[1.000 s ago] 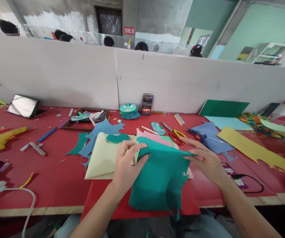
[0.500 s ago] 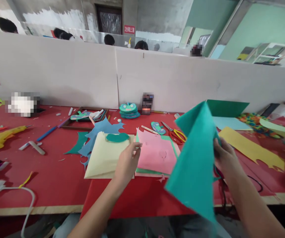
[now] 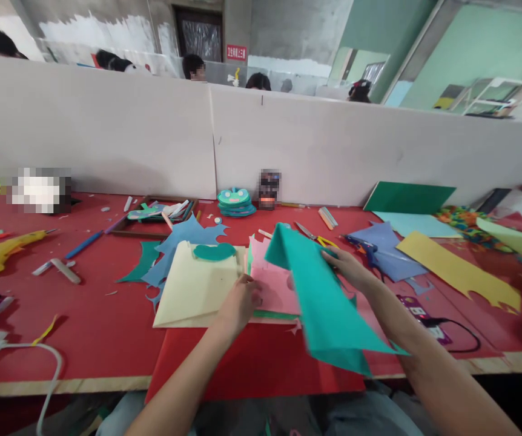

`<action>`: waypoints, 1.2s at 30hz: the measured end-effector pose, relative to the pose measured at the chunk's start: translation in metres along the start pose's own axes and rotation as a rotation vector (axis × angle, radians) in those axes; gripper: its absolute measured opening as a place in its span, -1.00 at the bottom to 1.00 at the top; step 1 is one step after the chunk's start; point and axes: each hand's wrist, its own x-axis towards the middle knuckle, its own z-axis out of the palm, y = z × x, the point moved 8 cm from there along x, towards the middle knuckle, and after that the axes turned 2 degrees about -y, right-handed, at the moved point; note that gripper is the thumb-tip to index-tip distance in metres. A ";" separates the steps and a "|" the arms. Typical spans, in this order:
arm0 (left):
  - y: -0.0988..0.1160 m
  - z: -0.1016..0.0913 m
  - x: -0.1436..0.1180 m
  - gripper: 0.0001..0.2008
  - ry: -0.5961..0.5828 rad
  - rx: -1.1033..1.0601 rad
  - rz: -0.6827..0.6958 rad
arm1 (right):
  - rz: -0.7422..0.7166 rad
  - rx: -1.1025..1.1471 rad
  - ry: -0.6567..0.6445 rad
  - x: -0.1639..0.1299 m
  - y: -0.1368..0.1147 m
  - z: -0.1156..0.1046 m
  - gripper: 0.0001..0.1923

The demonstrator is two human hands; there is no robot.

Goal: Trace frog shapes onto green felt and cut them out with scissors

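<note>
A bent teal felt-like sheet (image 3: 318, 297) hangs from my right hand (image 3: 347, 266), which is closed on its far right side. The sheet slants over the right part of a pink sheet (image 3: 272, 287) and hides much of it. My left hand (image 3: 241, 300) is at the pink sheet's left edge, fingers curled together; whether they grip that edge is hidden. Left of it lies a cream sheet (image 3: 192, 287) with a dark teal curved cutout (image 3: 214, 251) on top. Scissors with yellow-and-red handles (image 3: 327, 241) are partly covered behind the teal sheet.
Blue scrap felt (image 3: 183, 236) and a wooden tray (image 3: 127, 233) lie left. A yellow glue gun (image 3: 6, 251) and a white cable (image 3: 56, 357) are farther left. Rightward are blue-violet felt (image 3: 386, 251), a yellow sheet (image 3: 456, 272) and a black cable (image 3: 470, 336). A white partition (image 3: 310, 151) stands behind.
My right hand has moved left and away from me with the teal sheet, which now leans over the pink sheet. My left hand has dropped slightly toward the pink sheet's edge.
</note>
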 end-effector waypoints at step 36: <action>0.024 0.034 -0.004 -0.52 -0.069 0.395 0.219 | -0.166 -1.105 0.101 0.044 -0.039 0.077 -0.53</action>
